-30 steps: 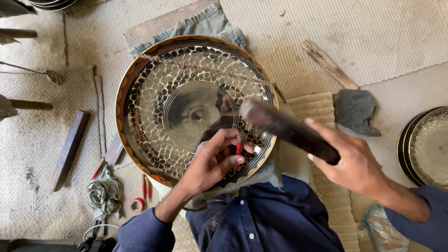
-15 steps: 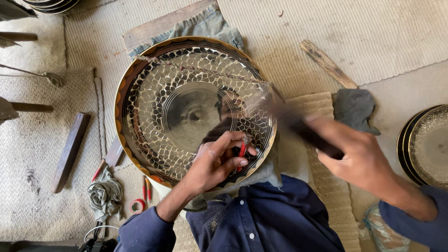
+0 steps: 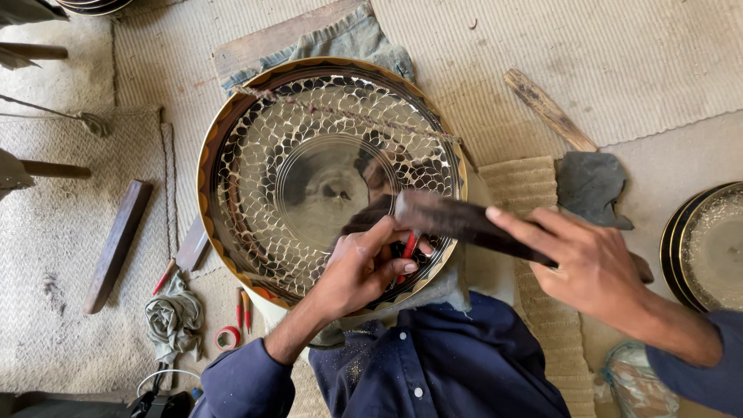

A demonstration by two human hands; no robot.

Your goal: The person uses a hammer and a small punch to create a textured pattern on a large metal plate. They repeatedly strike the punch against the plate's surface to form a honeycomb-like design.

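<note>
A large round brass plate (image 3: 309,178) with a cut scale pattern rests tilted on my lap over a grey cloth. My left hand (image 3: 364,267) pinches a thin red-handled chisel (image 3: 407,251) upright against the plate's lower right rim. My right hand (image 3: 592,259) grips a dark wooden mallet (image 3: 457,220) by its handle. The mallet's head is blurred and hangs just above the chisel top.
Another patterned plate (image 3: 708,248) lies at the right edge. A wooden stick (image 3: 548,108) and a dark cloth (image 3: 592,190) lie on the mat beyond my right hand. At left lie a wooden bar (image 3: 118,244), a rag (image 3: 174,321), red tools (image 3: 242,308) and tape (image 3: 227,337).
The mallet has swung up and down over the chisel, and my right hand has shifted with it. My left hand has kept the chisel at the same spot on the rim.
</note>
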